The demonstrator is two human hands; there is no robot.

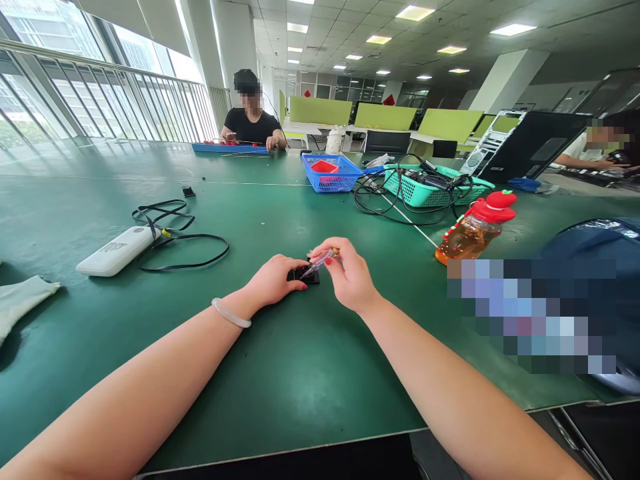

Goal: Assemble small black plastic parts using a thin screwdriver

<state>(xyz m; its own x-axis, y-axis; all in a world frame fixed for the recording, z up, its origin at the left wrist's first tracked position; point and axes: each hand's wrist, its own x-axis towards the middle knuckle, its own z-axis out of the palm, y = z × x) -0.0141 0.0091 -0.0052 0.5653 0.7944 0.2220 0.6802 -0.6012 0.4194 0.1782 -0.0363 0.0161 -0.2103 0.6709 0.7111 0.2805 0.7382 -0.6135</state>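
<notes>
On the green table, my left hand [275, 280] is closed on a small flat black part [312, 277], thumb and fingers at its left side. My right hand [347, 270] grips a small screwdriver [323, 261] with a clear, purplish handle, slanted so that its lower end points down at the black part. Whether the tip touches the part is too small to tell. My left fingers partly cover the part, and small pale points show at its far edge.
A white power bank [119, 251] and a black cable [197, 267] lie left. Farther off are a blue basket [333, 181], a green basket [425, 193] with cables, and a red-capped bottle [470, 233]. A dark blue bag [595, 247] sits right. A person [254, 123] works opposite.
</notes>
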